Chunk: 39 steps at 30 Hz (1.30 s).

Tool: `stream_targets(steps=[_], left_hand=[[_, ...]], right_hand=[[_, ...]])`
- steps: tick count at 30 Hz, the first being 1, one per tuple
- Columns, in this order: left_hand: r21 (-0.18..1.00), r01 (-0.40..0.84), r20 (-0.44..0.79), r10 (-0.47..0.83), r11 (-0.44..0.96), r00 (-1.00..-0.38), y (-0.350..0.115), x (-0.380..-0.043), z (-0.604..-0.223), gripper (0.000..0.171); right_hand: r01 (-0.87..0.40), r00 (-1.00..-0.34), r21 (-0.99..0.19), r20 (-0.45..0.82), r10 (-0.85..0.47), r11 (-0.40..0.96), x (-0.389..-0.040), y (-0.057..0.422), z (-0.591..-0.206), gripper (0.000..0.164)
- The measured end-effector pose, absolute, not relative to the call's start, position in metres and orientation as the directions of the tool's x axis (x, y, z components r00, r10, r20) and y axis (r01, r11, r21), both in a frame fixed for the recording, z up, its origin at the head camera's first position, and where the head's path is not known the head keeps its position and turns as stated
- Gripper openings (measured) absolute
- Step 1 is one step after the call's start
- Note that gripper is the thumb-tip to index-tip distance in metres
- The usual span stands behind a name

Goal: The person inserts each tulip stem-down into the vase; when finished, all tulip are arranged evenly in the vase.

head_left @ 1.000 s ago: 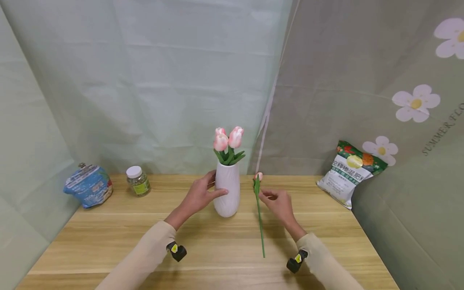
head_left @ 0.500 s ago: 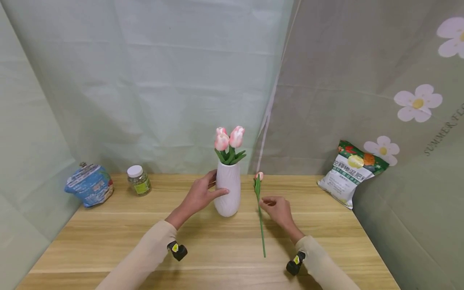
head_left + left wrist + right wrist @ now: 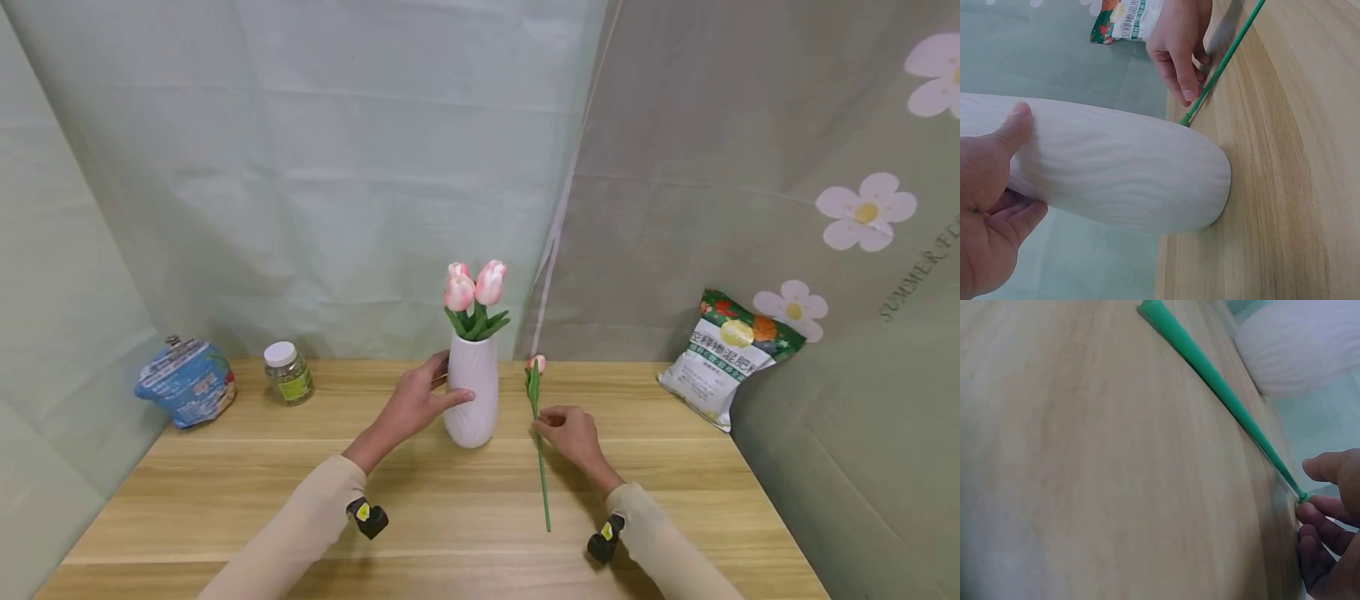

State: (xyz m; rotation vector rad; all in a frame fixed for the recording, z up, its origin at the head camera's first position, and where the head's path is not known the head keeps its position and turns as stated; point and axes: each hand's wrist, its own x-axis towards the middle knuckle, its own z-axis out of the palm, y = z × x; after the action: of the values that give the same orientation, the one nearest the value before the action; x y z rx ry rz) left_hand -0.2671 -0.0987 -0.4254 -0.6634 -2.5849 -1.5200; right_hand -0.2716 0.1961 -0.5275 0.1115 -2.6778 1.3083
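My left hand (image 3: 412, 404) grips the side of a white ribbed vase (image 3: 480, 387), its thumb across the front and its fingers behind. Upright on the table, the vase holds several pink tulips (image 3: 460, 293) with green leaves. To its right, a single pink tulip (image 3: 533, 387) lies along the tabletop, stem end towards me. My right hand (image 3: 573, 435) reaches this tulip's stem, with fingertips right at it just below the leaves. In the right wrist view, the thumb stands apart from the green stem (image 3: 1222, 390), while the other fingers (image 3: 1311, 513) touch it near its far end.
At the back left are a blue bag (image 3: 187, 387) and a clear jar (image 3: 292, 385) with a white lid. A green and white fertilizer bag (image 3: 720, 358) leans at the back right corner. Fabric walls (image 3: 390, 183) enclose the wooden table (image 3: 450, 533).
My right hand has slid a little down and left along the tulip's stem, from near the leaves to just below them. My left hand stays on the vase, and the tulip lies where it was.
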Motion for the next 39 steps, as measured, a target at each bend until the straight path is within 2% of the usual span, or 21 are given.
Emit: stream_targets(steps=[8, 30, 39], left_hand=[[0.819, 0.398, 0.273, 0.331, 0.413, -0.903, -0.098, -0.268, -0.427, 0.083], [0.816, 0.418, 0.295, 0.335, 0.399, -0.895, -0.1, -0.268, -0.427, 0.082], [0.817, 0.408, 0.284, 0.331, 0.407, -0.9, -0.1, -0.269, -0.428, 0.082]], right_hand=[[-0.124, -0.983, -0.746, 0.181, 0.02, 0.655, -0.275, 0.192, -0.53, 0.015], [-0.046, -0.985, -0.706, 0.151, 0.086, 0.707, -0.282, 0.183, -0.529, 0.015], [-0.011, -0.98, -0.7, 0.148, 0.13, 0.714, -0.281, 0.184, -0.525, 0.009]])
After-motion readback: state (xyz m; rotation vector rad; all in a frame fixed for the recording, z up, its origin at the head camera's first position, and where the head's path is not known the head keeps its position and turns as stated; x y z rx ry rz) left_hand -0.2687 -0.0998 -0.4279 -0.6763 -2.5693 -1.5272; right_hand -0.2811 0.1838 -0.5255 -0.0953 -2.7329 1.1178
